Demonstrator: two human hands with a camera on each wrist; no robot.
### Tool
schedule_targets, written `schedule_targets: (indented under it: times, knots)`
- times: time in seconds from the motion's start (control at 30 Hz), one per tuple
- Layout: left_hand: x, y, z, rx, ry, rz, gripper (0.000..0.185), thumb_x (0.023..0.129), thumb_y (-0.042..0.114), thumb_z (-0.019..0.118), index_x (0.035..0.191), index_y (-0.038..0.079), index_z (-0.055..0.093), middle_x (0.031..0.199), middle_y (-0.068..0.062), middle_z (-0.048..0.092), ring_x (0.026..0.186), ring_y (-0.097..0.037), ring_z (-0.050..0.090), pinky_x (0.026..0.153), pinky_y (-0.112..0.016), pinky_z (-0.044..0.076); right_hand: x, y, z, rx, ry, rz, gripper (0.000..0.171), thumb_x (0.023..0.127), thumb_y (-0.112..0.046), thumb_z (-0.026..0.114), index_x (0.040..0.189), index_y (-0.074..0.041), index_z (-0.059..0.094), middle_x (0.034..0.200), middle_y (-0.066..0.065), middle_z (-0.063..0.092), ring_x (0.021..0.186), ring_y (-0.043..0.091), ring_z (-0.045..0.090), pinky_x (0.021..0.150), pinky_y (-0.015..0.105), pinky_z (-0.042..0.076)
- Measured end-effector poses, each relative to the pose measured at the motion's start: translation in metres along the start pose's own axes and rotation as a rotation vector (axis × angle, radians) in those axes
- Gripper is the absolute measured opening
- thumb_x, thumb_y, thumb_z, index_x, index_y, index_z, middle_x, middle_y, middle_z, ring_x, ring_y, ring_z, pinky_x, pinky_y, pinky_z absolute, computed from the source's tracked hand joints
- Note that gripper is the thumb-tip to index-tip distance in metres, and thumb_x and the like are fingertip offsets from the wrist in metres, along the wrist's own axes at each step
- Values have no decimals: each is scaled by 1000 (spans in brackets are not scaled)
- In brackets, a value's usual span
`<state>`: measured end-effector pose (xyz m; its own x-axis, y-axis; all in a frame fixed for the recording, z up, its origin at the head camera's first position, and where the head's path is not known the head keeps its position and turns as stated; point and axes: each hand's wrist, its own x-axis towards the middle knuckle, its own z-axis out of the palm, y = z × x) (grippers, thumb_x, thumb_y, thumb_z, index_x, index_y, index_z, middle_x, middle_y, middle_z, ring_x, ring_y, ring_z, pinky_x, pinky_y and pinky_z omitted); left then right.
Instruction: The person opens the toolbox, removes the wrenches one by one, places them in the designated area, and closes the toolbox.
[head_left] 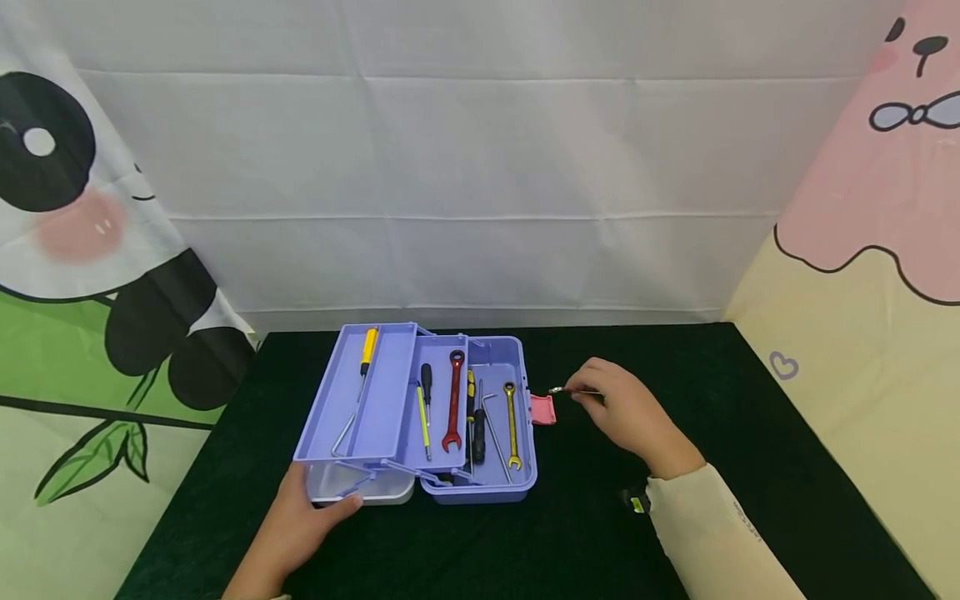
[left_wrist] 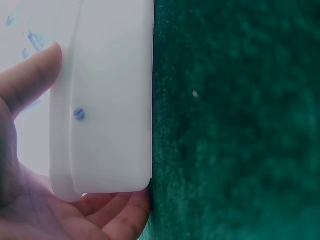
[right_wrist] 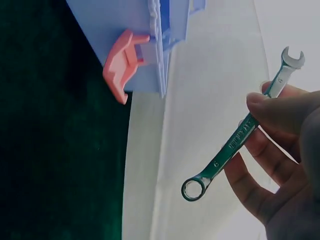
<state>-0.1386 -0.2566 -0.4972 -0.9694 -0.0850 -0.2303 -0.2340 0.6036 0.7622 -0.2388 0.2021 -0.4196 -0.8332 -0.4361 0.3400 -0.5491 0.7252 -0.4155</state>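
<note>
One toolbox (head_left: pixel 480 497) holds one red wrench (head_left: pixel 453 400) and one yellow wrench (head_left: pixel 512 425); the outstretched right hand (head_left: pixel 622 412) pinches one silver wrench (right_wrist: pixel 237 137); the left hand (head_left: pixel 300 521) grips one white lid (left_wrist: pixel 112 110).

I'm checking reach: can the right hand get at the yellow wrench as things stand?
Probably yes: the yellow wrench lies uncovered in the open toolbox, on the side nearest the right hand. That hand pinches a silver wrench, so it may need to set that down first.
</note>
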Motion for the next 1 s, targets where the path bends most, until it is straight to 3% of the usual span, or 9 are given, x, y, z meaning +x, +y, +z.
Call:
schedule_targets:
  times: [0.2,0.47,0.8,1.0]
  knots:
    - [0,-1,-1,5,-2,2,129,82,53,83,165,12,-7,165,-33,9,145,-55,25,113,-73,23,-13,14,0,54,28,101,15,96,-6,73,107,-17,71,104,-4,64,92,15,61,86,41,57]
    - [1,-3,-1,14,-2,-8,130,82,56,83,165,9,-6,164,-33,9,144,-55,25,113,-73,23,-18,26,10,131,20,164,14,99,-8,70,112,-14,68,105,-2,64,94,16,61,87,43,57]
    - [2,-3,1,10,1,-4,129,82,55,83,165,9,-5,164,-33,10,144,-55,26,113,-73,24,-18,41,35,347,14,408,17,103,-15,65,120,-10,64,110,6,63,100,24,60,88,44,51]
    - [3,-5,2,5,1,0,129,82,54,83,165,10,-5,164,-32,10,144,-55,26,112,-72,25,-14,44,52,409,18,468,15,103,-14,65,118,-10,64,107,7,62,94,24,58,81,38,52]
